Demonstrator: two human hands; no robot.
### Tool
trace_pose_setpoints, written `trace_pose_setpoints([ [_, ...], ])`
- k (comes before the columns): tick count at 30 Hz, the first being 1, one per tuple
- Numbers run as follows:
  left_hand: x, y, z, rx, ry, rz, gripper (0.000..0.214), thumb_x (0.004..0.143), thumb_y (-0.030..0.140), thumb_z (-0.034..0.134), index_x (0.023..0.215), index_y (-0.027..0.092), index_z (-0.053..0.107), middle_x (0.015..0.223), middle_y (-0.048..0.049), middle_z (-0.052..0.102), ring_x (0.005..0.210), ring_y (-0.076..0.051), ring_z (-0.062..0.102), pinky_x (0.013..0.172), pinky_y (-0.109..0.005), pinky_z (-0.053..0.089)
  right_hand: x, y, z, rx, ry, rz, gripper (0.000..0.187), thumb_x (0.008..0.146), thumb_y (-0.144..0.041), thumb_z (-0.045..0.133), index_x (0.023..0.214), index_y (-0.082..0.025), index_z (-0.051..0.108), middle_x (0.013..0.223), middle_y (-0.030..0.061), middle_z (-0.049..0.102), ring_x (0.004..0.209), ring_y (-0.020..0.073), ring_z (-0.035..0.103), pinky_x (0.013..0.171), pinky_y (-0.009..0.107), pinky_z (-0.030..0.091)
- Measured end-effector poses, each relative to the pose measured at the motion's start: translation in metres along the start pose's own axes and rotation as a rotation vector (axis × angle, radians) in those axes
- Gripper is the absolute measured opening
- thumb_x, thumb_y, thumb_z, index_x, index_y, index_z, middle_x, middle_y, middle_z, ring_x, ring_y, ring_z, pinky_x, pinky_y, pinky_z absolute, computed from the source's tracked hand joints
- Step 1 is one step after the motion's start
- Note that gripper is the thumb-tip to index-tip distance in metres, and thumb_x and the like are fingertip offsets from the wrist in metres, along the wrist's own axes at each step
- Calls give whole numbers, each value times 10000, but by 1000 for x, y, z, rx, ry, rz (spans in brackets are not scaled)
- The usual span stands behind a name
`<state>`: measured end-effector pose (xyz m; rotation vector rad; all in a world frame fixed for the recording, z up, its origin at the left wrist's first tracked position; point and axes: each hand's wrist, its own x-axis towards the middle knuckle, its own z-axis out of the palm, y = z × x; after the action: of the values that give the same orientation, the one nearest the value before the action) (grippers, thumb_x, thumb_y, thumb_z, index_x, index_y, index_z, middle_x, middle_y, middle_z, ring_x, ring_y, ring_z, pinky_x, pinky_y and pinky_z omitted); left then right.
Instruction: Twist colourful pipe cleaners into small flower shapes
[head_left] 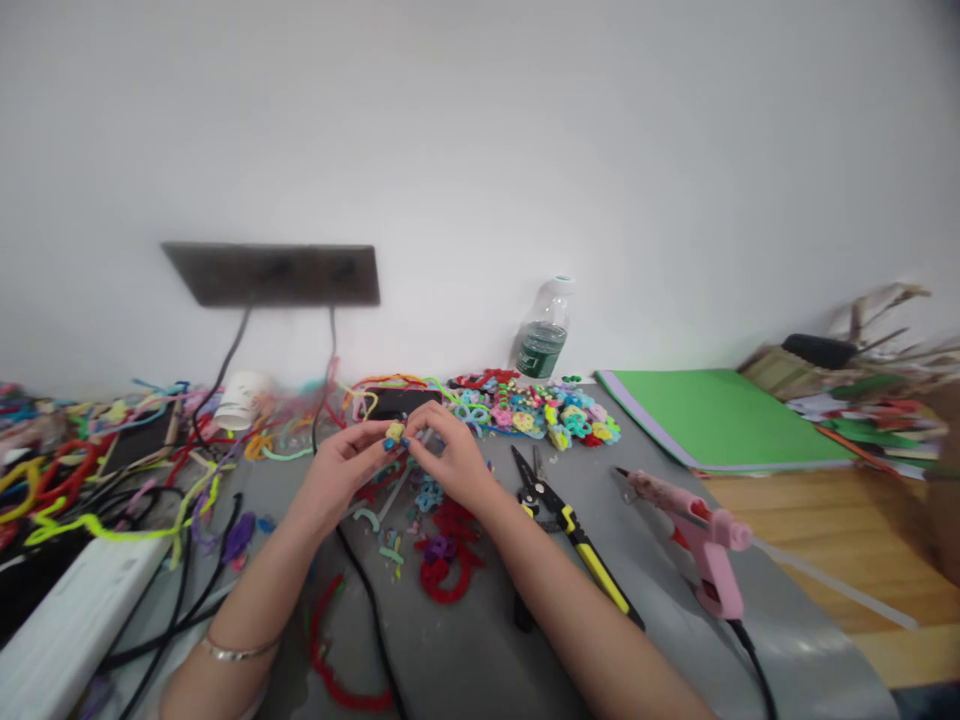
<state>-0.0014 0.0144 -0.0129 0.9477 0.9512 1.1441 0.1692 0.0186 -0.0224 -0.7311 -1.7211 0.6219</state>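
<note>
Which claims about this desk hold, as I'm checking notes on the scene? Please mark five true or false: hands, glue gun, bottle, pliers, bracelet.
1. The left hand and right hand meet at a yellow piece. True.
2. The glue gun is green. False: the glue gun is pink.
3. The bottle has a green label. True.
4. The pliers lie beside the left arm. False: the pliers lie beside the right arm.
5. The bracelet is on the left arm. True.
</note>
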Motion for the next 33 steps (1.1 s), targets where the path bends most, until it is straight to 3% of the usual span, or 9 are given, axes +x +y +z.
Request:
trace_pose_setpoints([
  [4,1,-4,5,-22,26,-10,413,566,444,874,840,162,748,703,-15,719,580,-116,640,558,-219,544,0,-2,3,30,12,29,95,853,-124,533,795,-193,564,858,45,578,840,175,569,796,315,459],
  [8,0,-7,5,45,9,34,428,620,505,823,846,156,720,640,-3,676,505,-103,579,443,-187,457,-1,-3,4,15,16,29,100,848,-114,532,792,-190,565,847,42,567,834,174,559,792,313,454],
  [13,-1,-7,3,303,-38,161,412,732,552,712,850,158,695,613,6,644,490,-124,567,434,-212,436,-1,-4,4,-27,19,48,93,829,-109,552,785,-187,574,887,45,535,881,178,550,820,312,451],
  [18,-4,-6,3,555,-80,232,299,849,473,580,779,188,637,521,41,565,419,-127,518,412,-229,379,-2,-6,4,-30,-29,61,92,851,-116,556,799,-190,574,921,50,533,909,177,556,849,314,455],
  [26,-6,-6,-3,681,-118,271,282,873,356,467,630,215,488,476,67,452,380,-110,444,416,-227,335,-2,-8,2,10,-125,16,87,869,-114,550,834,-191,571,979,60,535,979,182,553,904,319,442],
  [33,-5,1,-7,763,-215,341,324,876,354,431,584,215,437,462,61,414,393,-105,392,434,-229,292,-1,-9,2,146,-186,82,91,914,-223,544,833,-184,562,844,28,572,836,163,552,826,298,443],
])
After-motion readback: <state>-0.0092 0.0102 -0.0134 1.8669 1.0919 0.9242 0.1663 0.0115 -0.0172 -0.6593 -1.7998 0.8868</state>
